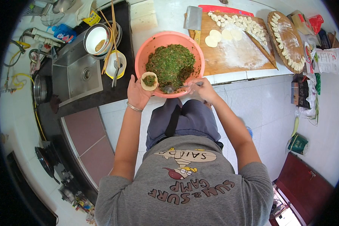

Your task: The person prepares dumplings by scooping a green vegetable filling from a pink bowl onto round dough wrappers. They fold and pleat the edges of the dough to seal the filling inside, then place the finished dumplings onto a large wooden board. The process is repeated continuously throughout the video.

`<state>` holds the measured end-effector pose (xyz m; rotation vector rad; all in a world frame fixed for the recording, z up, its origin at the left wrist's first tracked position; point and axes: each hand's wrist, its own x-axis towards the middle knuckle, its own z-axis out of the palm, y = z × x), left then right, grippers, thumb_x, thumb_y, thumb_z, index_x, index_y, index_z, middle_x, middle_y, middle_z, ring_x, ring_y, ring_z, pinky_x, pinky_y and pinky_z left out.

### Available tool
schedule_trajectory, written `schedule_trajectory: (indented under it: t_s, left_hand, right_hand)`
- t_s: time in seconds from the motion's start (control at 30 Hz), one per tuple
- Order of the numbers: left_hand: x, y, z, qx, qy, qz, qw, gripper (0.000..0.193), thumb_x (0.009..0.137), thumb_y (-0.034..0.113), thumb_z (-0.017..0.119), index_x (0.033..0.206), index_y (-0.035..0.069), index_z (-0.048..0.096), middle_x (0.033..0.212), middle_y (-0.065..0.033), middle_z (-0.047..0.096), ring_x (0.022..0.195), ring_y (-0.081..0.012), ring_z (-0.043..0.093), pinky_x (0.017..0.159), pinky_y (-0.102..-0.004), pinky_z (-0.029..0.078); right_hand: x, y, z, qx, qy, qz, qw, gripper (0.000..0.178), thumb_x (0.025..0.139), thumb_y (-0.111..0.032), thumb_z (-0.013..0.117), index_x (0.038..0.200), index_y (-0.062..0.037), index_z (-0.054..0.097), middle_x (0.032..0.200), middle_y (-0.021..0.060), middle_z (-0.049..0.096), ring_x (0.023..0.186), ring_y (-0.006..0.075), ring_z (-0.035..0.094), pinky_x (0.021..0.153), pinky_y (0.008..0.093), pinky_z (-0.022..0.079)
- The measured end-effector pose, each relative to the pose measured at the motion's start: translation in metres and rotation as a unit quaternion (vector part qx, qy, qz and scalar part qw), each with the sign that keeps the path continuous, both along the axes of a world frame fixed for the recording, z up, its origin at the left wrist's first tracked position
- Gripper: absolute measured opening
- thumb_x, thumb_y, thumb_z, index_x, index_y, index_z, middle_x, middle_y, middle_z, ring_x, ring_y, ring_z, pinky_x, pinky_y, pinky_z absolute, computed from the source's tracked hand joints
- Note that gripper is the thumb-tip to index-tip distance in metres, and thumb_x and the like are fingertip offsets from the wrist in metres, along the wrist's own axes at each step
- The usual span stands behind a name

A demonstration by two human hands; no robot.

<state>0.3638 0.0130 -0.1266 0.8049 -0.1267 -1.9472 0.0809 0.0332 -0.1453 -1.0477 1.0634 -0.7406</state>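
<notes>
We judge the wrapper point(149, 81), cupped on the left hand point(138, 93), may tear if the right hand's point(199, 87) pinched spoon point(177, 88) overloads it.

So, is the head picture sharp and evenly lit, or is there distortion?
Head view: strong fisheye bending, the wooden board edges curve, and the corners go black. The light is bright and even, the pink bowl and left hand look sharp, and the white counter is slightly washed out.

A home kitchen: steel sink point(77, 71) at ten o'clock, gas stove point(49, 162) at eight, floured cutting board point(233, 45) at one.
</notes>
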Motion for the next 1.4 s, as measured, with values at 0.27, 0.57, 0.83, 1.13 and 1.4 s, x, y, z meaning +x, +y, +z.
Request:
schedule_trajectory:
  t_s: [0.27,0.57,0.83,1.13,1.4]
  left_hand:
    - [-0.002,-0.005,0.002,0.008,0.010,-0.022,1.000,0.065,0.097,0.050,0.027,0.133,-0.004,0.035,0.133,-0.0189,0.045,0.122,-0.0312,0.046,0.103,-0.0457,0.038]
    - [-0.046,-0.027,0.036,-0.001,0.146,-0.134,0.980,0.072,0.097,0.052,0.024,0.137,-0.007,0.028,0.135,-0.0225,0.042,0.124,-0.0337,0.045,0.105,-0.0447,0.036]
    - [-0.050,-0.043,0.033,0.043,0.126,-0.167,0.977,0.074,0.097,0.053,0.018,0.134,-0.009,0.032,0.132,-0.0237,0.044,0.122,-0.0330,0.046,0.105,-0.0452,0.035]
    - [-0.046,-0.042,0.028,0.008,0.035,-0.111,0.993,0.057,0.099,0.045,0.028,0.126,-0.003,0.043,0.122,-0.0164,0.053,0.113,-0.0294,0.053,0.098,-0.0441,0.043]
    - [-0.065,-0.039,0.042,-0.061,-0.053,-0.127,0.989,0.035,0.098,0.024,0.043,0.122,-0.001,0.049,0.117,-0.0140,0.057,0.105,-0.0261,0.059,0.088,-0.0351,0.052]
  right_hand:
    - [-0.027,0.003,0.034,-0.016,-0.144,-0.121,0.982,0.023,0.092,-0.011,0.055,0.105,0.0059,0.064,0.089,0.0124,0.068,0.076,0.0161,0.060,0.072,0.0279,0.049]
    - [-0.015,0.016,0.077,-0.521,0.218,0.060,0.823,0.036,0.076,0.001,0.062,0.111,0.0023,0.061,0.101,0.0117,0.062,0.087,0.0242,0.061,0.079,0.0336,0.051]
    - [-0.028,0.027,0.071,-0.627,0.319,0.103,0.703,0.035,0.075,-0.007,0.067,0.109,-0.0022,0.064,0.099,0.0087,0.063,0.089,0.0230,0.063,0.074,0.0333,0.051]
    - [-0.032,0.025,0.072,-0.457,0.230,-0.058,0.857,0.035,0.075,-0.003,0.066,0.110,-0.0031,0.063,0.100,0.0116,0.064,0.088,0.0251,0.060,0.076,0.0361,0.048]
    - [-0.019,0.019,-0.001,-0.513,0.393,0.123,0.753,0.046,0.071,-0.010,0.070,0.116,-0.0058,0.059,0.099,0.0091,0.058,0.092,0.0246,0.056,0.079,0.0347,0.045]
